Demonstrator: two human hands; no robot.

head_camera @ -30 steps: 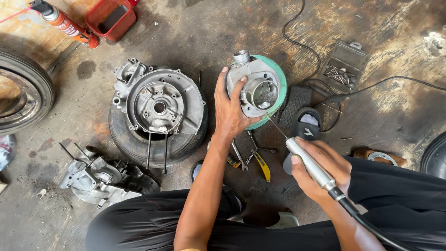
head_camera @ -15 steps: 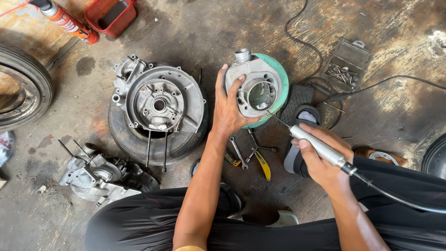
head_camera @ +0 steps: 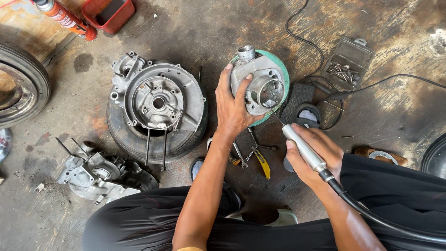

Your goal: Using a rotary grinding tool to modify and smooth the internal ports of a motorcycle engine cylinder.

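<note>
My left hand (head_camera: 233,106) grips a grey cast-metal engine part (head_camera: 258,82) with a round opening, held over a green round container (head_camera: 280,74) on the floor. My right hand (head_camera: 312,157) holds a silver pen-shaped rotary tool (head_camera: 303,148) on a black flexible shaft (head_camera: 371,214). The tool's thin bit reaches up into the part's opening. Both forearms extend from my black-trousered knees at the bottom of the head view.
An engine case half (head_camera: 158,100) lies on a small tyre (head_camera: 125,135). Another casing (head_camera: 100,174) lies at lower left. Wrenches and yellow-handled pliers (head_camera: 261,162) lie between my hands. A bit case (head_camera: 347,62), cables (head_camera: 306,42), red tray (head_camera: 108,14), spray can (head_camera: 65,16) and wheel (head_camera: 21,88) surround them.
My right hand has brought the rotary tool up and left, so its bit now reaches into the part's opening. My left hand keeps holding the part.
</note>
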